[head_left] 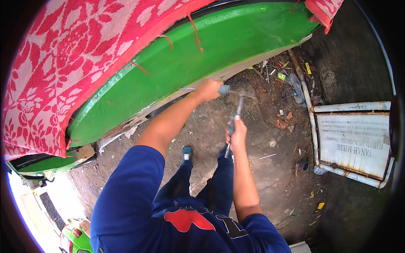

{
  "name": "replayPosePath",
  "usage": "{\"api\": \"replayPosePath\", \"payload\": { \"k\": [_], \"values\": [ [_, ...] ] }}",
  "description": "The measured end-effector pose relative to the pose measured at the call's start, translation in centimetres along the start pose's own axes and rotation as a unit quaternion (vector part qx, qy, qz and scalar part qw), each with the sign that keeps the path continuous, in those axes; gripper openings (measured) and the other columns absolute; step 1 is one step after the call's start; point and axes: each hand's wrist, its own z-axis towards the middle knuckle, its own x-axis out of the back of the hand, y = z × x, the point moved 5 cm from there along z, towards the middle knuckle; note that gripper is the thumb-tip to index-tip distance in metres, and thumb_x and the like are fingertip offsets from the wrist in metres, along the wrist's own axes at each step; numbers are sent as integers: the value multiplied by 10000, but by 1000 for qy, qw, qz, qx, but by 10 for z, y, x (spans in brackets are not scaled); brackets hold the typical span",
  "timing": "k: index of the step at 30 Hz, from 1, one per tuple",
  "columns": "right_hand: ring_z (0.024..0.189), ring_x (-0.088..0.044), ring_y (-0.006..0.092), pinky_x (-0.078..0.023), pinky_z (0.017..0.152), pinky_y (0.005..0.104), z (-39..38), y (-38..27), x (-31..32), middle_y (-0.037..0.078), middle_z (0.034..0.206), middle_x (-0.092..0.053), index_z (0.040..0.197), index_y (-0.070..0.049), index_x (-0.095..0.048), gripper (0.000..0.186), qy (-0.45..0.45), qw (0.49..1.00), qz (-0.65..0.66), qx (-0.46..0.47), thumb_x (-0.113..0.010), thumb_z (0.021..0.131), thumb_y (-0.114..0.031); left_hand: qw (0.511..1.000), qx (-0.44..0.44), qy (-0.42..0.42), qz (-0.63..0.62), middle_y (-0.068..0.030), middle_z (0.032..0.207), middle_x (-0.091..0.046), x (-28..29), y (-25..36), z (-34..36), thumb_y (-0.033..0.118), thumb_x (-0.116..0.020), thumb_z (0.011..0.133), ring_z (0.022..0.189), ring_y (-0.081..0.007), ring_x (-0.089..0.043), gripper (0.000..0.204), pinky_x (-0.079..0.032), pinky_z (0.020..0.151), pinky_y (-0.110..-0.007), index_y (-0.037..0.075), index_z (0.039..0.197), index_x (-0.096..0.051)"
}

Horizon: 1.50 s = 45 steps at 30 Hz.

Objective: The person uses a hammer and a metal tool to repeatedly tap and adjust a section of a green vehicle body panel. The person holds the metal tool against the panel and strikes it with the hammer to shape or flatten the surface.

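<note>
My left hand (209, 90) is closed around a screwdriver-like tool (224, 89) with a grey-blue handle. Its thin metal shaft sticks out on the left, toward the lower edge of a green painted body panel (168, 67); whether the tip touches the panel I cannot tell. In my right hand (238, 130) is a hammer (240, 105), gripped by its grey-blue handle. The hammer's head lies right by the butt of the tool's handle; contact between them is unclear.
A red and pink floral cloth (84, 55) drapes over the panel. Litter and rubble (287, 84) cover the ground at the far right, beside a pole (301, 80) and a rusty white sign (354, 139). A green vehicle (76, 240) stands at lower left.
</note>
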Motion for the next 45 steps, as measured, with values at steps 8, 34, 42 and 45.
{"api": "replayPosePath", "payload": {
  "k": [8, 34, 42, 45],
  "values": [
    [326, -391, 118, -322, 301, 284, 7, 1, -6, 32, 550, -461, 872, -62, -512, 437, 0, 1000, -5, -14, -463, 1028, -468, 998, -32, -26, 55, -187, 790, -689, 2, 4, -4, 253, -672, 760, 760, -415, -666, 176, -529, 689, -496, 98, 840, -651],
    [331, -398, 144, -324, 306, 274, -35, -7, 14, 77, 570, -466, 911, -56, -493, 455, 41, 992, 96, 70, -445, 1021, -495, 981, -189, -24, 24, -103, 721, -660, -3, 17, -48, 166, -685, 701, 764, -328, -668, 120, -528, 705, -461, 119, 780, -607],
    [329, -400, 144, -324, 304, 277, -44, 7, 25, 79, 570, -473, 908, -51, -498, 452, 46, 992, 99, 65, -453, 1022, -486, 974, -205, -80, 50, -101, 742, -670, -10, 20, -49, 165, -691, 686, 780, -329, -664, 147, -519, 710, -460, 115, 786, -596],
    [328, -401, 144, -324, 304, 276, -45, 10, 29, 80, 571, -476, 911, -48, -500, 456, 54, 992, 94, 59, -447, 1025, -486, 970, -205, -120, 55, -104, 737, -668, -13, 20, -56, 170, -696, 680, 776, -331, -661, 155, -515, 711, -459, 114, 784, -595]
  ]
}}
